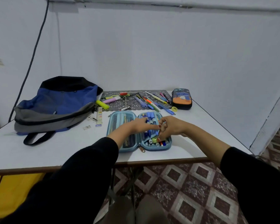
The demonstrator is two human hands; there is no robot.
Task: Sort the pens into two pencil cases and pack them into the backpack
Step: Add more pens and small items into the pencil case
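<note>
The light-blue pencil case [158,148] lies open on the table [55,151], and both hands meet over its right half. The left hand [141,125] lies flat, fingers straight, on the packed pens [149,120]. The right hand [170,126] curls its fingertips down among them; whether it pinches one I cannot tell. Loose pens [152,101] lie at twelve o'clock of the hands, the dark pencil case [182,98] at one, and the backpack [58,104] at ten.
</note>
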